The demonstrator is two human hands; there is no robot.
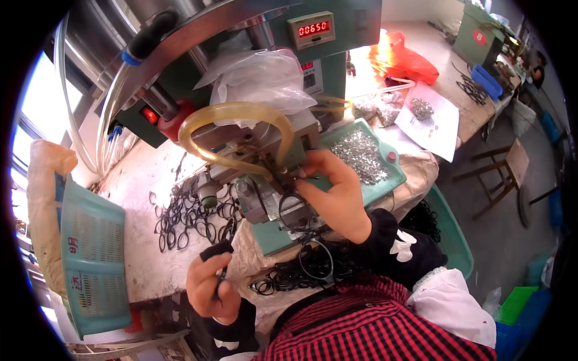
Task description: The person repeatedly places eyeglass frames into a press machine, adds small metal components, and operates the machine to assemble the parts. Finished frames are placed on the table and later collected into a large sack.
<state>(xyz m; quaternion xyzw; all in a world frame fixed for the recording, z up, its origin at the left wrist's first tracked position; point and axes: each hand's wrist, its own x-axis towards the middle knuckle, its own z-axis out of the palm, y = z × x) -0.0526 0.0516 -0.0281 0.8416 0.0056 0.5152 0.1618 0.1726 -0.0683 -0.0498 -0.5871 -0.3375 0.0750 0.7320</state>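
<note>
Since the right hand (pixel 337 195) reaches against the press fixture (pixel 251 201), an untimely stroke could pinch it
Black ring (pixel 280 212) at the fixture's front; left hand (pixel 212 287) curled, well apart; neither grip can be told

Right hand (pixel 337 195): fingertips partly hidden at the tooling (pixel 282 180); grip unclear to me.
Left hand (pixel 211 287): dark piece (pixel 217 250) at 12 o'clock, worn or gripped, I cannot tell.
Press (pixel 223 21), 11 o'clock: top cut off.
Metal bits (pixel 360 157), 2 o'clock: shapes too small.
Co-worker (pixel 537 70), 2 o'clock: blurred.
</note>
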